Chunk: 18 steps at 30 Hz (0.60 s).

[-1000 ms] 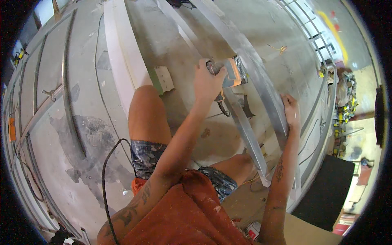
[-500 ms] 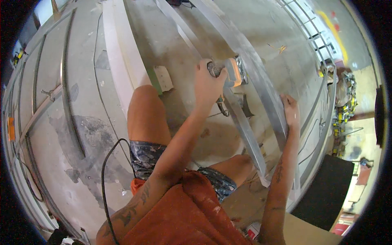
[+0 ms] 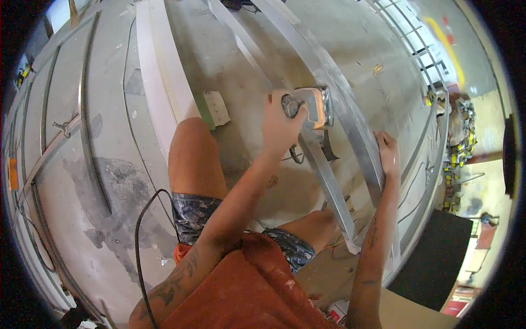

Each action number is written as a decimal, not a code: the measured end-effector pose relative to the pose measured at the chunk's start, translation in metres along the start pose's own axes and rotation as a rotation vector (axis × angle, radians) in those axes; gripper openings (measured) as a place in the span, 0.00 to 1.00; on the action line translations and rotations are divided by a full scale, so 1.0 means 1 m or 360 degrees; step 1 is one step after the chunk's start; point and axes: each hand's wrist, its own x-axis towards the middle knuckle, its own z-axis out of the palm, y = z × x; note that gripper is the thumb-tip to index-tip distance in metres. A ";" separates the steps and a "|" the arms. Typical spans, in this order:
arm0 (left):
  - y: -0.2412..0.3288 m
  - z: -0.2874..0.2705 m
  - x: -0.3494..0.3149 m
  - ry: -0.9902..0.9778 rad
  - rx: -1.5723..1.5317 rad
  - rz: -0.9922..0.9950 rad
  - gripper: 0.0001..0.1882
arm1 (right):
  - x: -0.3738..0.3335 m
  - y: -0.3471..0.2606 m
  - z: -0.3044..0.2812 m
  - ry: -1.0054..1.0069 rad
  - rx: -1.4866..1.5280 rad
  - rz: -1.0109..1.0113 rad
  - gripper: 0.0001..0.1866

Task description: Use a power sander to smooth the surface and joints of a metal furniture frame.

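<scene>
My left hand [image 3: 279, 123] is wrapped around an orange and grey power sander [image 3: 316, 109]. The sander is tilted, its pad side against the near-left face of a long grey metal bar [image 3: 346, 104]. Farther down that bar, my right hand [image 3: 388, 153] grips its right edge with curled fingers. A second, narrower metal bar [image 3: 329, 183] runs below the sander and ends close to my right knee. The contact between pad and bar is only partly visible.
A wide white beam [image 3: 164, 66] lies left of my leg, with a green and white piece [image 3: 216, 108] beside it. A black cable [image 3: 143, 230] loops at my left side. Steel frames [image 3: 85, 109] stand at left. A black panel [image 3: 433, 257] lies at lower right.
The sander and my left hand have shifted slightly toward me along the bar, and the sander has turned a little. My right hand stays at nearly the same place on the bar.
</scene>
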 end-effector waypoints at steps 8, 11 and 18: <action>-0.002 -0.008 0.021 0.0037 0.0124 -0.0194 0.25 | 0.000 -0.003 -0.001 -0.0007 -0.0050 -0.0030 0.19; 0.010 -0.007 0.015 0.0009 0.0152 -0.0130 0.24 | 0.002 0.003 0.002 0.0002 -0.0051 -0.0038 0.19; -0.007 -0.006 0.021 0.0090 0.0052 -0.0191 0.24 | 0.002 0.000 0.000 -0.0026 0.0000 -0.0079 0.18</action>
